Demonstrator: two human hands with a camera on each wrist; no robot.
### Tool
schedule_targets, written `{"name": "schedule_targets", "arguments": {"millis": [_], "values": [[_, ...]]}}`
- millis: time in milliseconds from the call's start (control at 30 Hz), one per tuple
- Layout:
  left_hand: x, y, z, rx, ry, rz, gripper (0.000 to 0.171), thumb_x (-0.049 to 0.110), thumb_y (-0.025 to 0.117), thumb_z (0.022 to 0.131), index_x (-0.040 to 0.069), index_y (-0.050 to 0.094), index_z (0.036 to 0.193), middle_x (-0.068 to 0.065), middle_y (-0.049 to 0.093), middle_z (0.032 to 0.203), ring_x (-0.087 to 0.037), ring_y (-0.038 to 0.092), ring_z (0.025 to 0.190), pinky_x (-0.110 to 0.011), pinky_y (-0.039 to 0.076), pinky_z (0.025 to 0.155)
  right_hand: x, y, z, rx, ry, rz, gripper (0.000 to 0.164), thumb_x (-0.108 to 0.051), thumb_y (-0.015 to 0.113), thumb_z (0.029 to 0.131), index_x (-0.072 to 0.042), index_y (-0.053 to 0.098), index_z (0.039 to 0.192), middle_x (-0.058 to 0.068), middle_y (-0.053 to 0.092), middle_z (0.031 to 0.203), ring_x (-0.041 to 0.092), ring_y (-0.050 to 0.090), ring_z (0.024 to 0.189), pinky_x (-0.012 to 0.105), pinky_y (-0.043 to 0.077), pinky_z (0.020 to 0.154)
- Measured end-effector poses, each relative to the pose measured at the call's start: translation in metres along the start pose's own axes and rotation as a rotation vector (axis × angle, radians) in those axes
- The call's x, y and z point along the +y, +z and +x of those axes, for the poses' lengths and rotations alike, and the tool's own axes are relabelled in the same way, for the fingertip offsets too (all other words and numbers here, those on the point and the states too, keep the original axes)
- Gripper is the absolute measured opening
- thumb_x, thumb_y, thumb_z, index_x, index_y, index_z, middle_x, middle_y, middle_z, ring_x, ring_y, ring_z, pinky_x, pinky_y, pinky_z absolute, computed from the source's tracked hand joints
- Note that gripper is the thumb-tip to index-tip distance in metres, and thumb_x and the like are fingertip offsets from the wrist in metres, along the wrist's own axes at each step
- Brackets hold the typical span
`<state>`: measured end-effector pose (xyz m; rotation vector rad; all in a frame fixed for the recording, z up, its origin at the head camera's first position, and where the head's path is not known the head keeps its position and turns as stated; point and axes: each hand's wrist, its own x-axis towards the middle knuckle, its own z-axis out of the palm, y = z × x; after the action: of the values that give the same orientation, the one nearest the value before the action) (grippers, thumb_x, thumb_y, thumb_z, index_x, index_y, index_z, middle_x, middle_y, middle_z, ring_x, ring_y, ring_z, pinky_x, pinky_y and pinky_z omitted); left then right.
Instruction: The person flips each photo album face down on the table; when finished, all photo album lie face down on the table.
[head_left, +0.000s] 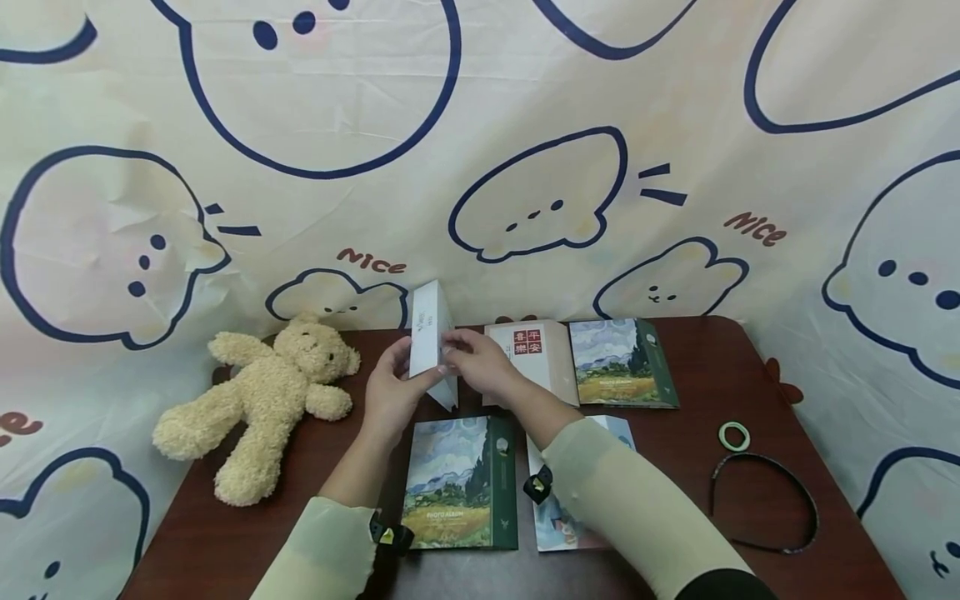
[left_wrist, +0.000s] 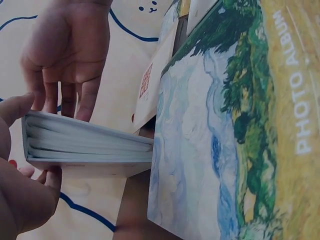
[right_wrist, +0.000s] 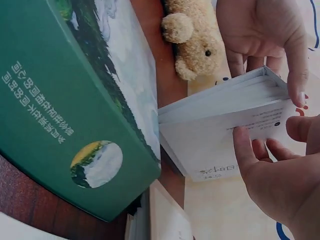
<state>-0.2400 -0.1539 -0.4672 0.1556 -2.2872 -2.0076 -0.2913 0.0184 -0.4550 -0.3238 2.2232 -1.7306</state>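
A white album [head_left: 426, 329] with thick pages stands upright near the table's back edge, its spine facing me and its pages slightly fanned. My left hand [head_left: 390, 390] grips it from the left, the thumb across the spine. From the other side my right hand [head_left: 483, 365] holds it, fingertips on the printed cover [right_wrist: 215, 145] and thumb by the spine, as the right wrist view shows. In front of the hands lies a green-spined photo album [head_left: 450, 483] with a painted landscape. Under my right forearm is a partly hidden light-blue book [head_left: 557, 521].
A plush teddy bear [head_left: 273, 400] lies at the left. Behind my right hand are a beige book [head_left: 558, 358] with red characters and another landscape photo album [head_left: 618, 362]. At the right sit a pale green ring [head_left: 733, 437] and a thin dark hoop [head_left: 813, 508]. A patterned cloth hangs behind.
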Motion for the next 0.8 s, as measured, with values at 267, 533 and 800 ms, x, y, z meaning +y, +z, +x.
{"name": "schedule_targets", "arguments": {"millis": [267, 533, 800], "values": [[-0.002, 0.006, 0.001, -0.038, -0.011, 0.029, 0.091, 0.028, 0.089, 0.084, 0.008, 0.039, 0.158, -0.013, 0.049, 0.151, -0.029, 0.051, 0.137, -0.045, 0.050, 0.107, -0.005, -0.008, -0.004, 0.001, 0.003, 0.001, 0.046, -0.030, 0.056, 0.108, -0.012, 0.053, 0.151, 0.006, 0.061, 0.139, 0.020, 0.064, 0.119, 0.035, 0.056, 0.099], [-0.004, 0.011, 0.001, -0.082, -0.019, 0.061, 0.088, 0.027, 0.088, 0.085, 0.011, 0.041, 0.158, -0.012, 0.049, 0.152, -0.030, 0.053, 0.134, -0.047, 0.050, 0.105, -0.006, -0.014, -0.004, 0.012, -0.013, 0.037, 0.047, -0.025, 0.058, 0.108, -0.007, 0.052, 0.150, 0.008, 0.061, 0.136, 0.024, 0.062, 0.122, 0.037, 0.055, 0.100], [-0.009, 0.013, 0.001, -0.147, -0.072, 0.192, 0.097, 0.035, 0.090, 0.082, 0.018, 0.037, 0.162, -0.009, 0.050, 0.152, -0.032, 0.056, 0.126, -0.046, 0.055, 0.093, -0.009, -0.023, -0.007, 0.016, 0.005, 0.063, 0.049, -0.023, 0.063, 0.105, -0.005, 0.052, 0.150, 0.008, 0.061, 0.132, 0.026, 0.063, 0.119, 0.045, 0.054, 0.102]]}}
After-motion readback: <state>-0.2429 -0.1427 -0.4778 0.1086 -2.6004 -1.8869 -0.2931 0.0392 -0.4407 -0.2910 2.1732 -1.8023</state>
